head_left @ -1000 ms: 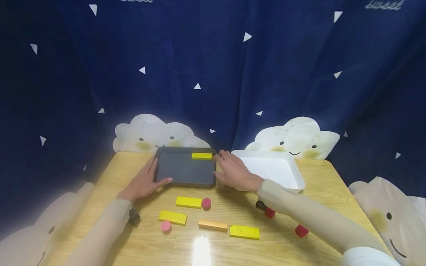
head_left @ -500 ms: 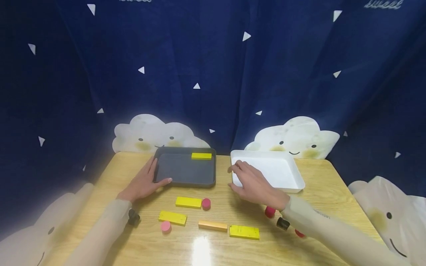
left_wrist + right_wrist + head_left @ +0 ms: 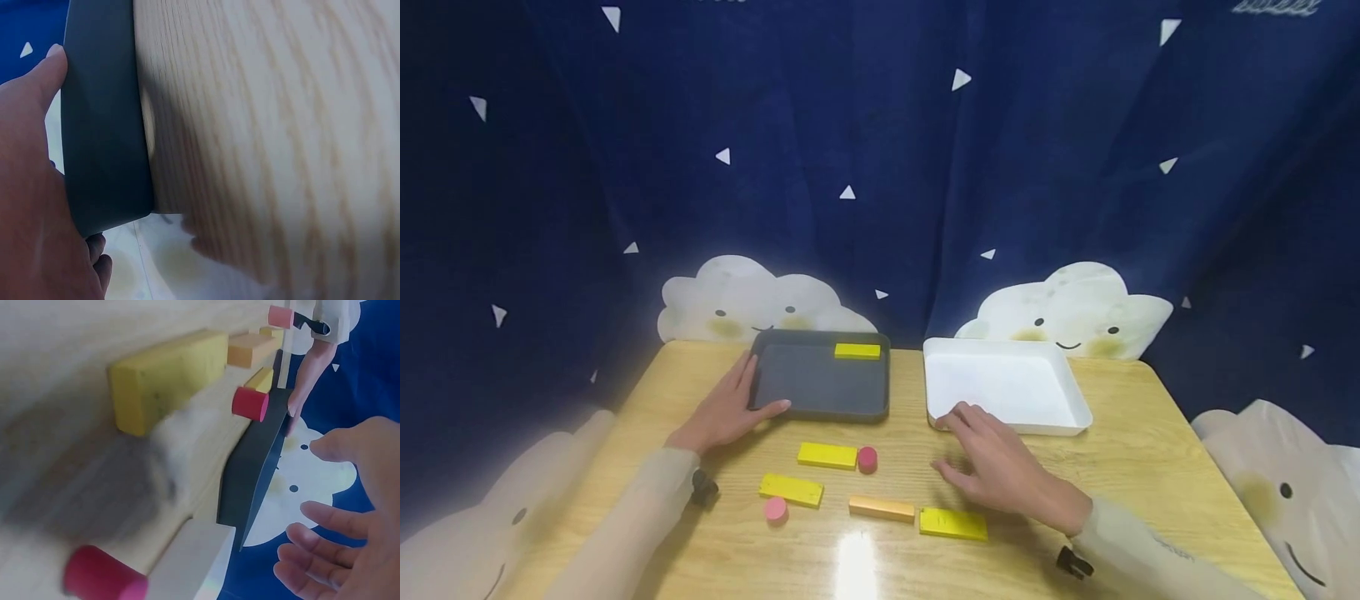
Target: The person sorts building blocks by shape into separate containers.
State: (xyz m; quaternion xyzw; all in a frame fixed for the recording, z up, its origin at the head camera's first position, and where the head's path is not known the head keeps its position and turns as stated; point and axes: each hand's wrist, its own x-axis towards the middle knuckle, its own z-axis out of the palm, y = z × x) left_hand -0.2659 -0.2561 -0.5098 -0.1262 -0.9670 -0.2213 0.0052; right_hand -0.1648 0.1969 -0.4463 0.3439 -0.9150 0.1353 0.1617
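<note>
A dark grey rectangular tray lies toward the back of the table, with a yellow block in its far right corner. My left hand rests against the tray's near left corner, thumb along the front wall and straight fingers along the left side. In the left wrist view the thumb touches the wall's edge. My right hand hovers over the table by the near left corner of a white tray. Its fingers are apart and loosely bent, holding nothing.
Before the grey tray lie yellow blocks, a dark pink cylinder, a light pink cylinder and an orange block. A red cylinder stands near the white tray in the right wrist view. A dark blue curtain hangs behind.
My right hand has left the grey tray's right side and moved right and toward me, past the white tray's near left corner. The left hand has stayed at the grey tray.
</note>
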